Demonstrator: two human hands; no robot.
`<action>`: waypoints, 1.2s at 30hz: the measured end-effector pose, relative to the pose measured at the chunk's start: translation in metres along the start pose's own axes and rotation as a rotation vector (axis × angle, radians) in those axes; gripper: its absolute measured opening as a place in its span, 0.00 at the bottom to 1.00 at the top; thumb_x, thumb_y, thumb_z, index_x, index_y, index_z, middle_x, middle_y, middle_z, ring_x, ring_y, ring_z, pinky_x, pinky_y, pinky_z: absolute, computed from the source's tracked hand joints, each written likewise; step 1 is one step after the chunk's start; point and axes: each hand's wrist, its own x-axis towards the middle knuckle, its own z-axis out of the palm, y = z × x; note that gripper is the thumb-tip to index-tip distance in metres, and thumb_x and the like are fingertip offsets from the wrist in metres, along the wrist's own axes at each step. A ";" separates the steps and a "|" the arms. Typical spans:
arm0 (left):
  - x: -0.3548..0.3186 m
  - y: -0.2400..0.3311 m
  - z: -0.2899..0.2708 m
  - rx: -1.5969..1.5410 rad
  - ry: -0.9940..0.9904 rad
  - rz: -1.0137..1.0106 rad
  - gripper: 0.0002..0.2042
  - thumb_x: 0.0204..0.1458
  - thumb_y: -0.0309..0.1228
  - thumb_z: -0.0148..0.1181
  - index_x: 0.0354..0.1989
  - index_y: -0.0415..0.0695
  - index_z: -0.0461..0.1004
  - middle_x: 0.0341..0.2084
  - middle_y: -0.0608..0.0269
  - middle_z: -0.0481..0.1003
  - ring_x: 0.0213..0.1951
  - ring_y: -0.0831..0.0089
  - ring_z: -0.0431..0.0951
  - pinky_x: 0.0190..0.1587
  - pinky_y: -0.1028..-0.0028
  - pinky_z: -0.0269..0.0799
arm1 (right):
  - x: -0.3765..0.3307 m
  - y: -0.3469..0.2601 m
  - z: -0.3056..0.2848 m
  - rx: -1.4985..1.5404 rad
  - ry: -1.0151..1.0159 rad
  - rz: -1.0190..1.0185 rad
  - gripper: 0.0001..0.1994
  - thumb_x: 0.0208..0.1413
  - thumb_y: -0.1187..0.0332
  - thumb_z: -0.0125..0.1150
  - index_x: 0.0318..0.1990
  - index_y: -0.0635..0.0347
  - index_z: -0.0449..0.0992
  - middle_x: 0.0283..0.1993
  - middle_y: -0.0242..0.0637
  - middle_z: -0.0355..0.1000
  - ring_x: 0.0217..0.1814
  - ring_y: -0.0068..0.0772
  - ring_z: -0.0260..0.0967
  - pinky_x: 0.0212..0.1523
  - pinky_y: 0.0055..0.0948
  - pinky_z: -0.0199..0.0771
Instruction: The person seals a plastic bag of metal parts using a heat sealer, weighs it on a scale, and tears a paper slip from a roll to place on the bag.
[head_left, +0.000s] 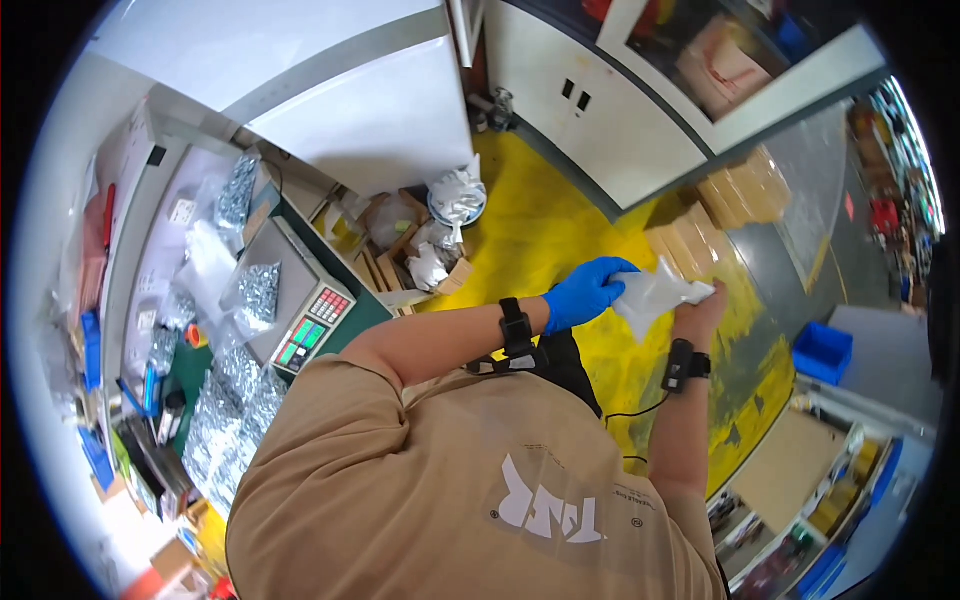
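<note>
Scanning from the left, we see a bench (150,260) crowded with clear bags of small metal parts (238,190), more of them heaped lower down (225,415), and a scale (300,300) with one such bag lying on its platform and a coloured keypad at its front. Blue bins (92,350) sit along the bench's outer edge. Past the scale, open cartons (410,255) stand on the yellow floor (530,220), stuffed with crumpled white bags, and a round tub beside them holds another. Our tan shirt (450,480) fills the lower middle and hides the floor beneath it. Above, white cabinets (590,120) line the wall. Our left hand (585,292), in a blue glove, is closed on one end of a clear plastic bag (655,292); our bare right hand (705,305) pinches the other end, fingers curled round it. The bag hangs between both hands, held over the floor, well clear of the bench. Brown boxes (740,190) are stacked beyond it, and a blue crate (822,352) rests further right.
</note>
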 end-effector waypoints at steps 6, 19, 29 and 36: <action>0.081 -0.033 -0.016 0.631 0.540 0.381 0.11 0.51 0.23 0.52 0.43 0.40 0.70 0.40 0.49 0.70 0.41 0.51 0.71 0.46 0.65 0.68 | 0.065 0.121 0.031 -0.125 -0.295 0.370 0.08 0.60 0.61 0.52 0.36 0.54 0.70 0.32 0.31 0.67 0.37 0.30 0.68 0.43 0.34 0.71; 0.141 -0.095 -0.079 0.729 0.831 -0.182 0.17 0.46 0.23 0.55 0.46 0.43 0.65 0.44 0.48 0.67 0.45 0.48 0.70 0.46 0.62 0.68 | 0.064 0.144 0.115 -0.485 -0.558 1.075 0.18 0.60 0.56 0.55 0.51 0.57 0.66 0.49 0.38 0.70 0.52 0.38 0.69 0.54 0.40 0.71; 0.139 -0.125 -0.136 0.617 0.351 0.053 0.28 0.49 0.42 0.63 0.57 0.46 0.65 0.50 0.49 0.68 0.52 0.50 0.68 0.54 0.60 0.66 | 0.136 0.227 0.079 -0.172 -0.407 0.920 0.14 0.63 0.66 0.45 0.53 0.58 0.67 0.51 0.39 0.70 0.55 0.38 0.68 0.58 0.37 0.68; 0.118 -0.213 -0.174 0.565 0.232 -0.222 0.27 0.50 0.39 0.62 0.59 0.46 0.64 0.49 0.47 0.70 0.53 0.51 0.67 0.55 0.61 0.66 | 0.111 0.315 0.070 -0.479 -0.440 0.864 0.13 0.63 0.67 0.45 0.52 0.59 0.68 0.54 0.40 0.70 0.56 0.38 0.67 0.56 0.37 0.68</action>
